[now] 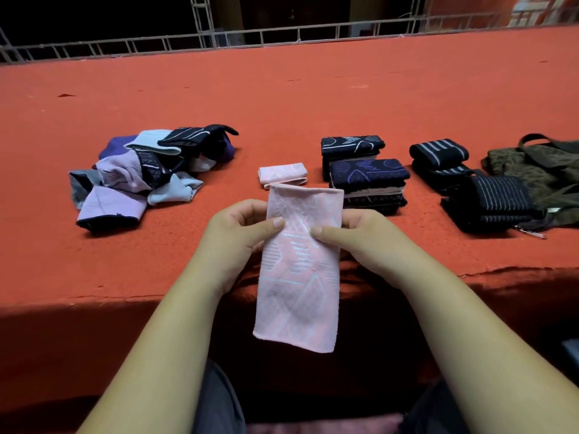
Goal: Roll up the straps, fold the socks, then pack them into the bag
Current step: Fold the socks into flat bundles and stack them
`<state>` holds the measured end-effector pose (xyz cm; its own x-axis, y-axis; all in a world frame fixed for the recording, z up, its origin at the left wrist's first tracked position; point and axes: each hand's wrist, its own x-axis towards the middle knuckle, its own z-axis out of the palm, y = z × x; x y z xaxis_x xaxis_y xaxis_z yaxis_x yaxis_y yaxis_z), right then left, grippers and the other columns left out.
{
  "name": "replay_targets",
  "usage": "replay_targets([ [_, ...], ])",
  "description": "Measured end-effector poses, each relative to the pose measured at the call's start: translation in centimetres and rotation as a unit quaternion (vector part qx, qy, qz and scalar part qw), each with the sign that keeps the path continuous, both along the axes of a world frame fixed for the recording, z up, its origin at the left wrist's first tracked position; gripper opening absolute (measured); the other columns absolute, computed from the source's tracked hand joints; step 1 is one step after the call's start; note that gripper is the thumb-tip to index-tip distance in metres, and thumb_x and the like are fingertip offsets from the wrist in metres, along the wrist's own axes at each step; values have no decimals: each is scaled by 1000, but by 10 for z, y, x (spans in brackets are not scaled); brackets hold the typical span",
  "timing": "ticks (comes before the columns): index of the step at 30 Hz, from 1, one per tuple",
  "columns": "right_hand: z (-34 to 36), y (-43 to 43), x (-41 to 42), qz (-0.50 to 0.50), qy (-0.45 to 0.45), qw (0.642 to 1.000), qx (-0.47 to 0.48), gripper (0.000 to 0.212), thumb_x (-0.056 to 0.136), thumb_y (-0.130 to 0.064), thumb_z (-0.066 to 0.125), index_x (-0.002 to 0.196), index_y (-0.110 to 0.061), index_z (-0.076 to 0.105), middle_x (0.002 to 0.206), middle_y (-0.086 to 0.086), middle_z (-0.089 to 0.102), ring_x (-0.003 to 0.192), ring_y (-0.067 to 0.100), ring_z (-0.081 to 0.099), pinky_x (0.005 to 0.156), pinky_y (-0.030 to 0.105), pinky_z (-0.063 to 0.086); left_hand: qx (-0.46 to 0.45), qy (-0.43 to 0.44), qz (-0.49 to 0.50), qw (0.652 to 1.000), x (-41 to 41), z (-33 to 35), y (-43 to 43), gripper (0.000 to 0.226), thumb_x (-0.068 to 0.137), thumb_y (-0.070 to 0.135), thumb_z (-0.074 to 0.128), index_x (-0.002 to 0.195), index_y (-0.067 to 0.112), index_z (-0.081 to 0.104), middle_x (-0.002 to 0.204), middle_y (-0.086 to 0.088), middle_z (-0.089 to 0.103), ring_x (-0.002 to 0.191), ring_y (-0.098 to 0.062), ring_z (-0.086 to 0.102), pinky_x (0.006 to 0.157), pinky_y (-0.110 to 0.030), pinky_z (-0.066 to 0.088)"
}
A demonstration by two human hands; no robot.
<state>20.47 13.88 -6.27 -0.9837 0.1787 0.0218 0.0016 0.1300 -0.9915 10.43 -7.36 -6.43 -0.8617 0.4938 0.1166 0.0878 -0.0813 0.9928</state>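
A pink sock (300,277) with a pale woven pattern is held lengthwise at the near edge of the table (282,89). Its upper end is raised over the tabletop and its lower end hangs free below the edge. It is pinched in its upper part from both sides. The left hand (238,230) is closed on the left edge, with the thumb laid on the front face and the fingers curled behind. The right hand (360,233) is closed on the right edge in the same manner. The two thumb tips are brought near each other on the fabric but are kept apart.

The table is covered by an orange-red cloth. Places are reckoned from the held sock. At 12 o'clock a folded pink sock (283,173) is laid flat, just beyond the held sock's top edge. At 10 o'clock a pile of unfolded socks (141,173) in lilac, grey, pale blue and black is heaped. At 1 o'clock a stack of dark folded socks (366,180) is set in two overlapping lots. Farther out at 2 o'clock, rolled straps (438,155), black with grey stripes, are placed side by side. An olive bag (539,170) is spread against them at the far right, and a metal clip (532,234) is seen at their near side. A metal railing (282,32) is run along the table's far edge.
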Motion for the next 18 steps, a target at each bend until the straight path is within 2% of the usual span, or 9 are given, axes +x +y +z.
replay_targets([
  [1,-1,0,0,-2,11,1000,-6,14,99,-14,73,110,-9,80,99,3,82,82,16,74,73,26,57,12,2,11,1000,0,0,1,11,93,3,75,103,8,77,99,-11,79,88,-21,74,76,-32,62],
  [3,-5,1,-5,-18,30,999,-18,9,100,-13,72,101,-11,80,83,1,75,68,17,62,63,31,51,30,-3,24,999,-3,0,2,11,94,5,75,105,8,78,103,-14,79,92,-23,74,82,-36,62],
  [4,-6,2,-6,-25,34,999,-16,9,100,-14,72,96,-12,79,76,1,69,64,17,55,60,32,46,31,-7,25,999,-4,0,2,12,95,7,74,106,8,77,105,-15,79,93,-24,74,81,-35,61],
  [6,-8,1,-9,-43,35,998,-3,9,100,-15,72,94,-11,78,73,2,65,64,18,52,61,34,43,17,-17,8,1000,-5,-1,0,14,96,9,74,110,5,76,109,-21,78,94,-26,74,81,-35,60],
  [8,-8,0,-10,-57,40,998,2,10,100,-16,72,99,-10,79,79,4,69,67,18,55,63,37,46,-8,-27,-15,999,-6,-2,-2,16,95,9,76,110,4,76,113,-27,75,96,-29,73,85,-39,61],
  [12,-6,0,-11,-43,36,998,24,9,101,-19,71,104,-14,78,81,2,68,68,17,57,67,40,51,-20,-6,8,1000,-8,-4,-4,12,94,7,76,106,6,77,107,-21,77,93,-27,74,85,-40,61],
  [15,-5,-1,-9,-39,34,998,21,13,102,-10,66,110,-13,77,72,-5,63,62,11,55,61,34,51,10,-42,-2,999,-8,-3,-3,15,96,4,72,110,7,76,113,-22,76,97,-30,74,92,-46,60],
  [18,-2,-4,-9,-38,40,998,-21,25,102,-1,58,116,-13,75,77,1,67,65,13,56,59,31,50,22,-73,-19,997,-11,-2,-4,20,99,2,66,114,10,76,109,-18,75,97,-29,72,95,-47,57],
])
